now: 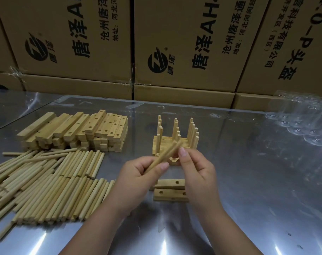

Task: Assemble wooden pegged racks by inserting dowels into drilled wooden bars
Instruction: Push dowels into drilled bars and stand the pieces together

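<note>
My left hand (138, 176) grips a few wooden dowels (166, 154) that slant up to the right above the table. My right hand (197, 168) pinches the upper end of one of them with thumb and fingers. Just below my hands lie two drilled wooden bars (170, 190) side by side, holes facing up. Behind my hands stand finished pegged racks (176, 138), packed together with dowels upright. A big loose heap of dowels (46, 183) covers the table at the left. A stack of drilled bars (73, 131) sits behind that heap.
The work surface is a shiny metal table (248, 181) under clear film. Cardboard boxes (174, 43) form a wall along the far edge. Crumpled clear plastic packaging (303, 120) lies at the far right.
</note>
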